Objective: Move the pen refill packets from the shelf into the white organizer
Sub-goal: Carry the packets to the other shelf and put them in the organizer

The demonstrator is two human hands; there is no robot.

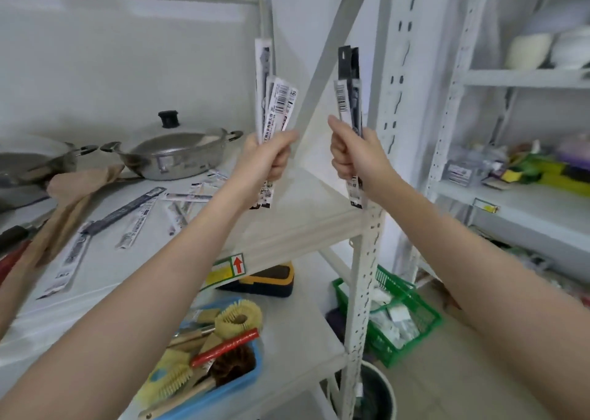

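The left hand (266,157) is clenched around a fanned bundle of long, narrow white pen refill packets (274,106) with barcodes, held upright above the right end of the white metal shelf (287,228). The packet ends stick out above and below the fist. The right hand (352,154) grips a second bundle of slim black-and-white refill packets (349,93), also upright, close to the perforated white shelf post (364,276). The two hands are near each other at about the same height, with a diagonal grey brace (322,65) running between them.

More loose refill packets (127,215) lie scattered flat on the shelf to the left, some overlapping. Behind them sits a shallow stainless steel pan with a black-knobbed lid (178,154), and a second steel pan (35,161) is partly in view at the left edge. A folded tan cloth (76,189) lies beside the packets.

On the lower shelf, a blue plastic bin (252,378) holds yellow brushes and a red-handled tool. A green plastic basket (412,320) with white items sits on the floor to the right of the post. A second white rack (510,196) at the right carries bowls and coloured packages. The white organizer cannot be picked out in this view.
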